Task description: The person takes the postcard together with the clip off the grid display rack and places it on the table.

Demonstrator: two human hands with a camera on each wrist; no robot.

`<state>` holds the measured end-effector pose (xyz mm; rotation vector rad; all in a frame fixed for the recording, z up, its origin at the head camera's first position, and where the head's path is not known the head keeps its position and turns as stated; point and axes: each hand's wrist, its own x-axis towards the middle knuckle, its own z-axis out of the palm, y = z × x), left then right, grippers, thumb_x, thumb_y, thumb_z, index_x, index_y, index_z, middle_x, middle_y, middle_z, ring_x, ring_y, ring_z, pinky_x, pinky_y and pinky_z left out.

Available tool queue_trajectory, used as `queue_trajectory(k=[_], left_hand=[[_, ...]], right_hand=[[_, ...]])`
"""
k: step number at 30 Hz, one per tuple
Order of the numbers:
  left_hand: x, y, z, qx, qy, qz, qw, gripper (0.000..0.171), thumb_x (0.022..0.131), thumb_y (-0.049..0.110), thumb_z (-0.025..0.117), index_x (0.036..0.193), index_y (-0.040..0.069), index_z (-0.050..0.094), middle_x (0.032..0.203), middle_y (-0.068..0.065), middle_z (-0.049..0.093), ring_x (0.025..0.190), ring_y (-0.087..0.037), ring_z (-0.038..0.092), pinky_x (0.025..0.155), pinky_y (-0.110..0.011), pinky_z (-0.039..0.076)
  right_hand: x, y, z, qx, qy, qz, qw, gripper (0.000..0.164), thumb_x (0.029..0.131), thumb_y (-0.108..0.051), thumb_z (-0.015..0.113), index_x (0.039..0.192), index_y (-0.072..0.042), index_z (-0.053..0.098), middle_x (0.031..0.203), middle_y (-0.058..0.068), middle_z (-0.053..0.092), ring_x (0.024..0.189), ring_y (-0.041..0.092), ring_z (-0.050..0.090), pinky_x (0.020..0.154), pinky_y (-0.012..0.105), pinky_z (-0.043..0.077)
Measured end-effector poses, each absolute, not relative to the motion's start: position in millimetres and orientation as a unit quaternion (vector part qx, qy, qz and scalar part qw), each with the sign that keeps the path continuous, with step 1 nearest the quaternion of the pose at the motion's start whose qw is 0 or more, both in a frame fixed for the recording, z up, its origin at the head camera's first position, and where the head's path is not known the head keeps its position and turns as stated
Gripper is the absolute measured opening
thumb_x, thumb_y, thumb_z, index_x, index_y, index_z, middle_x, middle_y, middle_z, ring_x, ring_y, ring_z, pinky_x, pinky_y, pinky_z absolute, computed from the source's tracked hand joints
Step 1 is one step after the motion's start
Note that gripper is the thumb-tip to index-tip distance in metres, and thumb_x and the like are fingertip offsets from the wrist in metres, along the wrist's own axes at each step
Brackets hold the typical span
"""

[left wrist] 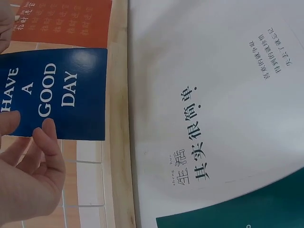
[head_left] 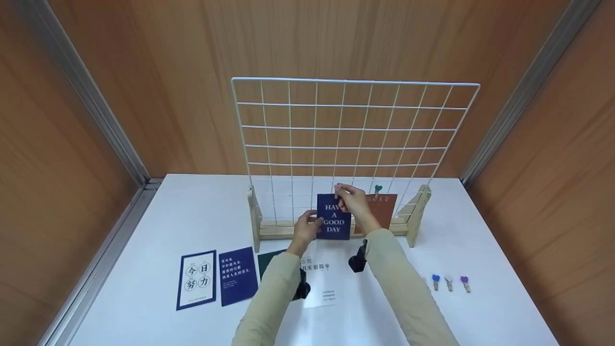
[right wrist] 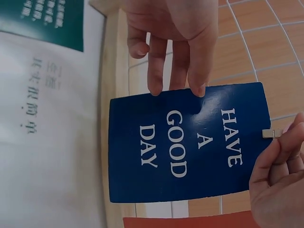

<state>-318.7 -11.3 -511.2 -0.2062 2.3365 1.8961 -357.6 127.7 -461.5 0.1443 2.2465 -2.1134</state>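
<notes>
A dark blue card (head_left: 333,229) printed "HAVE A GOOD DAY" stands upright against the white wire grid (head_left: 355,129). My left hand (head_left: 305,228) holds the card by its left edge, its fingertips right at that edge in the right wrist view. At the card's top edge, my right hand (head_left: 353,202) pinches a small wooden clip (right wrist: 271,134), which sits over the card's edge; the fingers hide most of the clip. Just right of it, an orange-red card (head_left: 384,211) hangs on the grid under a clip with a green heart (head_left: 378,189).
Wooden feet (head_left: 418,216) hold up the grid. On the white table lie a blue-framed card (head_left: 197,279), a purple-blue card (head_left: 238,276), a green card (left wrist: 247,204) and a white card (head_left: 319,283). Several heart clips (head_left: 449,283) lie at the right. Wood-look walls enclose the table.
</notes>
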Motion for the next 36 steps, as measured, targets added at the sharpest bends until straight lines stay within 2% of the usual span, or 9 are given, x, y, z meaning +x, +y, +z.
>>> queue_trajectory(k=[13,24,36], left_hand=[[-322.3,-11.2,-515.7,-0.071,0.777,0.624,0.043,0.028,0.088,0.011,0.052,0.113,0.000,0.054,0.093,-0.012,0.057,0.082,-0.023,0.059,0.071,-0.033,0.048],[-321.2,-7.7,-515.2,-0.087,0.807,0.584,-0.005,0.017,0.086,0.006,0.053,0.099,-0.003,0.060,0.078,-0.009,0.058,0.067,-0.018,0.057,0.057,-0.026,0.048],[-324.1,-7.9,-515.8,-0.096,0.803,0.588,-0.001,0.017,0.086,0.006,0.054,0.099,-0.003,0.060,0.081,-0.010,0.060,0.071,-0.018,0.058,0.061,-0.026,0.049]], right_hand=[[-354.6,124.1,-452.2,0.069,0.740,-0.669,0.029,0.028,0.088,-0.021,0.055,0.111,-0.004,0.060,0.053,0.000,0.045,0.042,0.006,0.039,0.043,0.018,0.034],[-355.8,125.0,-454.7,0.057,0.744,-0.665,0.001,0.028,0.086,-0.020,0.059,0.106,-0.001,0.062,0.060,0.004,0.050,0.042,0.006,0.039,0.040,0.017,0.031],[-359.4,122.4,-459.5,0.064,0.754,-0.653,-0.032,0.024,0.084,-0.021,0.061,0.100,-0.003,0.065,0.057,0.001,0.046,0.044,0.005,0.037,0.041,0.019,0.030]])
